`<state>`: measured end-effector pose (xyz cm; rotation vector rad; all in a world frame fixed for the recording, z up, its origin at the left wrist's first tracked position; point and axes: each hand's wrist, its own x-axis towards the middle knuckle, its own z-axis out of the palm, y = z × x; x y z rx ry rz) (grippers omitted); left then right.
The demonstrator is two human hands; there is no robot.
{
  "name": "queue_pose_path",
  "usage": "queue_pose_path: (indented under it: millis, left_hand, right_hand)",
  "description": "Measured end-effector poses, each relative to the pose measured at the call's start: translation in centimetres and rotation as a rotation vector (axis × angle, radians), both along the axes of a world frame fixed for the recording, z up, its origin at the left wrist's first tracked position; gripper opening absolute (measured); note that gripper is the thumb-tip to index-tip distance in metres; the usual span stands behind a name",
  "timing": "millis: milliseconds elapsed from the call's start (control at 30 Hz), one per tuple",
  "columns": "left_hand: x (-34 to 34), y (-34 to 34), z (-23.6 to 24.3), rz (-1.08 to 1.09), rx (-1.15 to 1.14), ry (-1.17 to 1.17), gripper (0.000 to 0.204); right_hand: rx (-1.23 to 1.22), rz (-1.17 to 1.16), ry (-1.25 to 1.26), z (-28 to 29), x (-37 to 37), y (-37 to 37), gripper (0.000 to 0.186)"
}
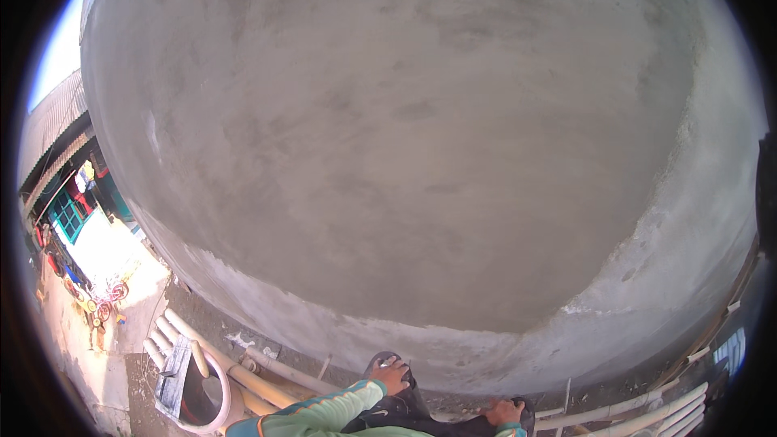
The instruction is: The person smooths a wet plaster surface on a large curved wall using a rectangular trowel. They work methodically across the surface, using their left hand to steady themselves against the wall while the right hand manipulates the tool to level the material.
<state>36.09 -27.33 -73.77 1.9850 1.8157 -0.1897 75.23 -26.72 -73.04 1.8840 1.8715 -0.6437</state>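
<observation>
My left hand (392, 375) lies on my raised left knee, its fingers spread over the dark trousers (394, 413). On the other knee rests my right hand (505, 413), its fingers draped over the knee. I see no tool in either hand. In front of me rises a large wall (437, 154) with a broad patch of darker grey, damp-looking plaster. A paler grey band (486, 352) runs along its lower edge and right side. To the left of my hands stands a bucket (225, 414) with a pale pinkish rim; a flat grey, plaster-smeared board (171, 384) leans across it.
Bamboo poles (263, 388) lie at the left, beside and behind the bucket. More poles (647, 417) run along the lower right. At far left, a sunlit yard holds a small child's bike (101, 303) near a house with a teal window (67, 214) and corrugated roof (53, 125).
</observation>
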Motion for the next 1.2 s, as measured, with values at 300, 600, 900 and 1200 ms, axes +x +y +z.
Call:
queue_pose_path:
  millis: [300, 600, 900, 1200]
  left_hand:
    - [-0.1, 0.2, 0.1, 0.007, -0.008, -0.013, 0.067]
    - [-0.6, 0.3, -2.4, -0.014, -0.045, 0.033, 0.076]
    - [-10.1, 1.4, -9.9, 0.52, -0.003, -0.43, 0.084]
    - [-16.4, -6.4, -7.9, 0.656, -0.205, -0.318, 0.086]
  right_hand:
    - [0.074, -0.018, 0.041, -0.4, 0.0, -0.9, 0.068]
    - [0.175, -0.052, 0.172, 2.1, -0.3, -1.2, 0.071]
    - [1.033, -0.45, 0.673, 12.2, 2.3, -7.7, 0.032]
    - [1.506, -1.314, 0.385, 18.0, 21.5, -18.0, 0.025]
